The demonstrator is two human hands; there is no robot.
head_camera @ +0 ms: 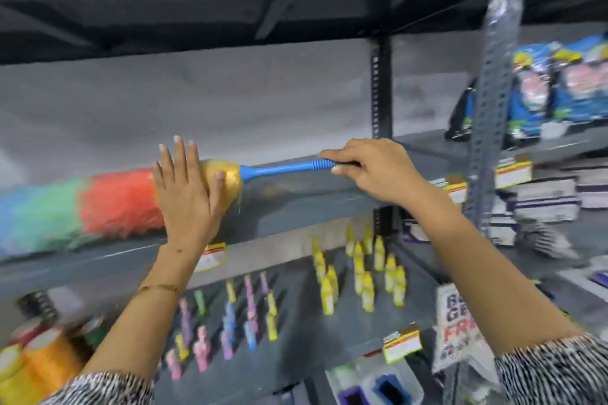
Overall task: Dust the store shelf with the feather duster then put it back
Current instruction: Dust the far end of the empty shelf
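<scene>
A: Obs. 1, duster position. The feather duster [108, 204] lies along the grey shelf [296, 204] at mid-left of the frame, head running off the left edge. Plume bands from the edge inward: blue, green, red-orange, yellow. Its blue handle [283, 168] points toward frame centre-right.

B: Right hand?

A: The right hand [371, 171] is closed around the ribbed end of the handle, fingers [342, 169] curled under it, index finger laid along the top. Firm hold, as far as visible.

B: Left hand?

A: The left hand [184, 187] is open and flat, fingers spread and pointing up, palm pressed against the plume where red-orange meets yellow. It grips nothing. A thin bracelet [158, 288] sits on that wrist.

B: Surroundings?

A: Lower centre: the shelf below carries rows of small bottles, yellow bottles [358, 270] to the right and mixed pastel bottles [227, 322] to the left. Price tags [214, 255] are fixed on the shelf edges. Upper right: blue packets [559, 89] on the neighbouring rack. Lower left: orange spools [42, 362], blurred. Striped sleeves [552, 371] at both bottom corners.

B: Image quality?

A: Motion blur throughout; the labels are unreadable.
</scene>
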